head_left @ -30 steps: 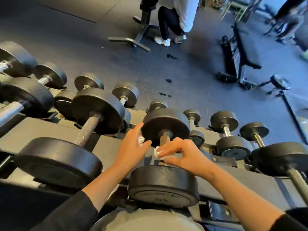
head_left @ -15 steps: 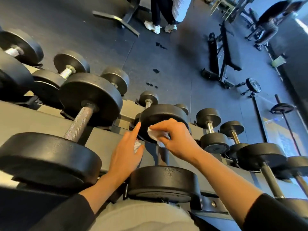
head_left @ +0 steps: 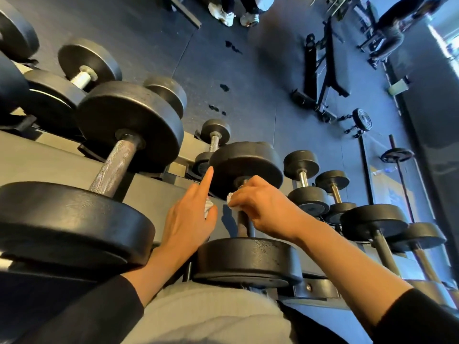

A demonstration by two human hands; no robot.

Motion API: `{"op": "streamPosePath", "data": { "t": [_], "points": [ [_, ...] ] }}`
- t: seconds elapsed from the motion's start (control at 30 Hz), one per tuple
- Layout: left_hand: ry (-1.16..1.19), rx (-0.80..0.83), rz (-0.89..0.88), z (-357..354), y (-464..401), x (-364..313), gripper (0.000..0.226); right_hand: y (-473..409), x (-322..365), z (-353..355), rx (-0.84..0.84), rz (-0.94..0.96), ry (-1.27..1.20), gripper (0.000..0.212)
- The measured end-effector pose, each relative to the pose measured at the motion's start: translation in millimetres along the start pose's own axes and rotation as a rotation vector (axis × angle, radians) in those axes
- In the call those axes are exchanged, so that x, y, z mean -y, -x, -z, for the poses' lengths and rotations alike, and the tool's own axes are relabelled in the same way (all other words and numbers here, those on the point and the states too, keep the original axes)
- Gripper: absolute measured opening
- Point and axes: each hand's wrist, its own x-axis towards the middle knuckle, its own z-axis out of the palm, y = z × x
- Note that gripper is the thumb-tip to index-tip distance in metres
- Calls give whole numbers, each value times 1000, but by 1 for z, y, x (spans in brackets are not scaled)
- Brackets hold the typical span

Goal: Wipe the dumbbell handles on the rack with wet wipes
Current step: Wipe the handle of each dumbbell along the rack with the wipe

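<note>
A person is leaning over a grey metal dumbbell rack (head_left: pixel 154 192), seen from a camera on their head looking down; the right hand (head_left: pixel 263 209) is curling its fingers around a crumpled white wet wipe (head_left: pixel 232 202) and pressing it against the upper part of the dark steel handle (head_left: pixel 244 225) of a black round-headed dumbbell (head_left: pixel 248 259) lying in the middle of the rack, probably so the wipe wraps the bar as it is rubbed; the left hand (head_left: pixel 191 219) is hanging just beside that handle with its index finger pointing straight up and a second bit of white wipe (head_left: pixel 208 209) tucked under its thumb, seemingly kept in reserve; a larger black dumbbell with a knurled silver handle (head_left: pixel 114 165) is resting to the left, apparently not yet being wiped; smaller black dumbbells (head_left: pixel 304 184) are lining the rack to the right; beyond, a black weight bench (head_left: pixel 323 75) is standing on the dark rubber floor (head_left: pixel 139 33).
</note>
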Motion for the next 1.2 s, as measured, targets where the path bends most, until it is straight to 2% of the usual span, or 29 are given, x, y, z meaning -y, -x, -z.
{"op": "streamPosePath", "data": {
  "t": [0.13, 0.33, 0.4, 0.47, 0.5, 0.53, 0.67, 0.83, 0.97, 1.03, 1.2],
  "points": [
    [5, 19, -15, 3, 2, 0, 81, 9, 1, 3, 82, -13, -109, 31],
    [4, 44, -21, 5, 2, -1, 76, 31, -2, 18, 226, -67, -564, 28],
    [22, 45, -25, 5, 2, -1, 77, 34, -5, 13, 38, -144, -622, 30],
    [30, 47, -26, 5, 3, 1, 79, 32, -12, 2, -305, -279, -594, 33],
    [25, 45, -24, 4, 3, 1, 79, 30, -13, -2, -419, -325, -582, 34],
    [21, 42, -23, 4, 3, 1, 79, 26, -14, -6, -460, -343, -569, 36],
    [20, 37, -24, 4, 3, 0, 76, 23, -14, -20, -369, -278, -562, 37],
    [90, 28, 22, 5, 3, -3, 75, 35, -18, -21, -277, -183, -686, 36],
    [175, -63, 94, 15, 6, -16, 72, 26, -14, -19, -457, -121, -786, 31],
    [157, -109, 84, 25, 9, -26, 71, 15, -8, -12, -489, -76, -824, 30],
    [-92, -179, -68, 57, 14, -58, 69, -18, 12, 5, -521, 62, -872, 32]
  ]
}}
